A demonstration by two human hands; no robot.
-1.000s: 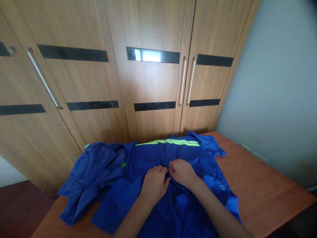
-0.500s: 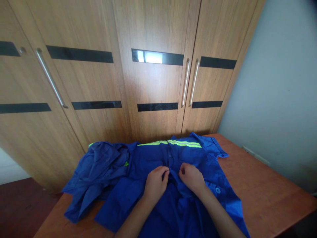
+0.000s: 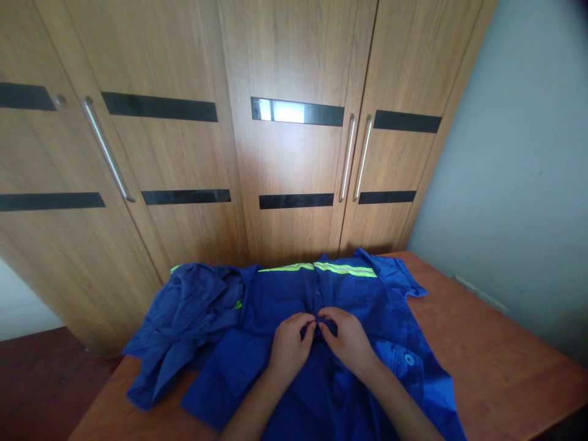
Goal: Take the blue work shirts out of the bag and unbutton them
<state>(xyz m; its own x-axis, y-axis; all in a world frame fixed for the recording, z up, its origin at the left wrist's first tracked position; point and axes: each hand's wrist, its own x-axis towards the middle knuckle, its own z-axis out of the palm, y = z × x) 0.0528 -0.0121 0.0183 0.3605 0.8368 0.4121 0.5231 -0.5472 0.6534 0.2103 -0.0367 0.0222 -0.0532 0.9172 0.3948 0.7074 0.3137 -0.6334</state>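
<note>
A blue work shirt (image 3: 367,318) with a yellow-green reflective stripe (image 3: 321,267) lies spread on the brown table (image 3: 496,361). Both hands meet at the shirt's front placket, just below a button. My left hand (image 3: 289,346) pinches the left edge of the placket with curled fingers. My right hand (image 3: 346,340) pinches the right edge, fingertips touching the left hand's. A second blue garment (image 3: 184,318) lies crumpled to the left, partly over the shirt's sleeve.
A wooden wardrobe (image 3: 285,159) with long metal handles and black strips stands right behind the table. A grey wall (image 3: 519,184) runs along the right. Dark floor (image 3: 41,380) shows at the lower left beyond the table's corner.
My hands parted about half a second ago, the right one shifting right, then came back together at the placket. The view drifted slightly, so the shirt sits a little lower and further right.
</note>
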